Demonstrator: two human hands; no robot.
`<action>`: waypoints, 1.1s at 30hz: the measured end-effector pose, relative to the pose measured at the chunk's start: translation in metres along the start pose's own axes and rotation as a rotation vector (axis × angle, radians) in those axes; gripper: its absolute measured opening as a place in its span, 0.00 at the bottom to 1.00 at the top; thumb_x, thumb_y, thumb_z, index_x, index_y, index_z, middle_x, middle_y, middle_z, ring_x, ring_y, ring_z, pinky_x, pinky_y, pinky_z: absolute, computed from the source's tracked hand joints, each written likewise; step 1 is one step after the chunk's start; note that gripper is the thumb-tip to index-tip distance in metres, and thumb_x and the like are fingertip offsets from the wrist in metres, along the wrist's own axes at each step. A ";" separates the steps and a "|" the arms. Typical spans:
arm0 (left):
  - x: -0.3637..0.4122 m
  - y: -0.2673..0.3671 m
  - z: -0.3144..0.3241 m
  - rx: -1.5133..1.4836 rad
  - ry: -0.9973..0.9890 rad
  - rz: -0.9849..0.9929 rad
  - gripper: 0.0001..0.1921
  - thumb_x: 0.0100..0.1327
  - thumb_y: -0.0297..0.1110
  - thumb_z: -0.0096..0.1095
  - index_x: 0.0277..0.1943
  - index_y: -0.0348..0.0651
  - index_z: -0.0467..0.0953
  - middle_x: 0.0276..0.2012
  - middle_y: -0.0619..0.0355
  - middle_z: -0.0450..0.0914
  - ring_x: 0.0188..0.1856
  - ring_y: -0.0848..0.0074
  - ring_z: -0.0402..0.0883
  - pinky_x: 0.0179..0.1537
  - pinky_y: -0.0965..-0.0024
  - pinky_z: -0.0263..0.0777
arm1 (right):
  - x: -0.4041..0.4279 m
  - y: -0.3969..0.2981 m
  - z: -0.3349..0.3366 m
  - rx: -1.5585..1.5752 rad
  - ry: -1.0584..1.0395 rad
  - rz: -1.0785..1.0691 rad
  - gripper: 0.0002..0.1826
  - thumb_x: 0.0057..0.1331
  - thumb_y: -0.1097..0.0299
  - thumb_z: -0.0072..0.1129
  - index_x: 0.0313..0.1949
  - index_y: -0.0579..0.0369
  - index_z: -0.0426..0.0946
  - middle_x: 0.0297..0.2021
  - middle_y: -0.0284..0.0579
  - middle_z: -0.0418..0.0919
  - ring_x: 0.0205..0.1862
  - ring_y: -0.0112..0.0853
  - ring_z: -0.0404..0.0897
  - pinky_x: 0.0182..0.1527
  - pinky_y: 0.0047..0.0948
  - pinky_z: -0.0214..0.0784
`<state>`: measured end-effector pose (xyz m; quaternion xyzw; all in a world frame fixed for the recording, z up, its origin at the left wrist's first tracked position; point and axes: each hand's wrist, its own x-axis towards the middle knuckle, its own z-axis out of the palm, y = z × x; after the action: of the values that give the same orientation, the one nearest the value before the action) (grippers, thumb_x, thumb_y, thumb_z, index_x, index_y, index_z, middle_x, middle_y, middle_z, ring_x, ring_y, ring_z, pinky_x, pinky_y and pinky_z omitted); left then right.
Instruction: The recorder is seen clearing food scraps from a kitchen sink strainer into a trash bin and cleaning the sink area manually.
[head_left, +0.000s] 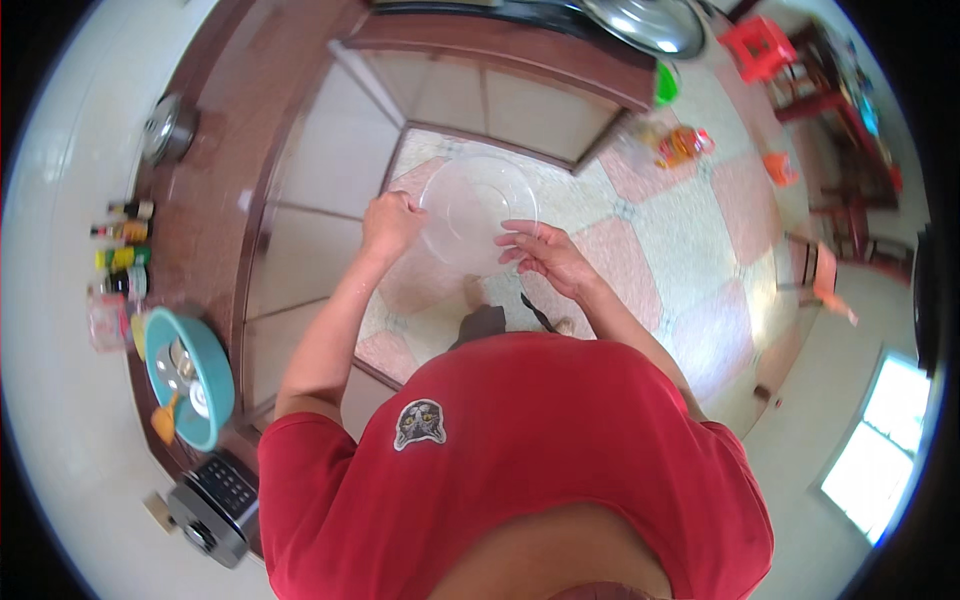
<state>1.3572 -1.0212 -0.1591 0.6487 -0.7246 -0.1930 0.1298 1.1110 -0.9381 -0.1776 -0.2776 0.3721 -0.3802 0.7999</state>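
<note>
A clear, see-through round bowl or lid (469, 214) is held out above the tiled floor, in front of my red shirt. My left hand (395, 223) is closed on its left rim, the thumb near the edge. At its lower right edge is my right hand (544, 255), fingers spread and slightly curled, overlapping the rim; whether they touch it or support it from behind cannot be told. Both forearms reach forward from the body.
Along the left runs a brown counter (217, 187) with a lidded metal pot (171, 129), several bottles (124, 257), a turquoise basin (221, 375) with dishes and a rice cooker (210, 517). Ahead stands a counter with a large metal lid (649, 22). An oil bottle (682, 146) is on the floor.
</note>
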 end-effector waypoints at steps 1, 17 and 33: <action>-0.002 0.019 0.012 0.015 -0.036 0.068 0.07 0.43 0.32 0.58 0.19 0.37 0.75 0.14 0.54 0.75 0.17 0.73 0.76 0.26 0.72 0.70 | -0.018 0.002 -0.015 -0.071 0.081 0.030 0.22 0.61 0.67 0.47 0.54 0.59 0.60 0.43 0.43 0.73 0.40 0.29 0.74 0.38 0.22 0.65; -0.017 0.338 0.200 -0.186 -0.734 0.287 0.13 0.51 0.36 0.58 0.35 0.35 0.75 0.17 0.56 0.76 0.16 0.79 0.75 0.22 0.76 0.68 | -0.302 0.038 -0.226 0.440 0.668 -0.457 0.16 0.62 0.71 0.46 0.49 0.63 0.66 0.41 0.45 0.74 0.41 0.28 0.74 0.37 0.23 0.68; 0.130 0.527 0.384 -0.426 -0.944 0.228 0.14 0.54 0.30 0.57 0.43 0.34 0.71 0.21 0.56 0.76 0.19 0.82 0.73 0.21 0.78 0.68 | -0.424 0.149 -0.447 1.444 1.601 -0.688 0.10 0.60 0.70 0.48 0.42 0.54 0.68 0.38 0.43 0.74 0.40 0.36 0.74 0.38 0.30 0.69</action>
<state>0.7040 -1.0630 -0.2735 0.3675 -0.7150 -0.5916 -0.0614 0.6262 -0.5817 -0.3777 0.4849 0.3744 -0.7744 0.1579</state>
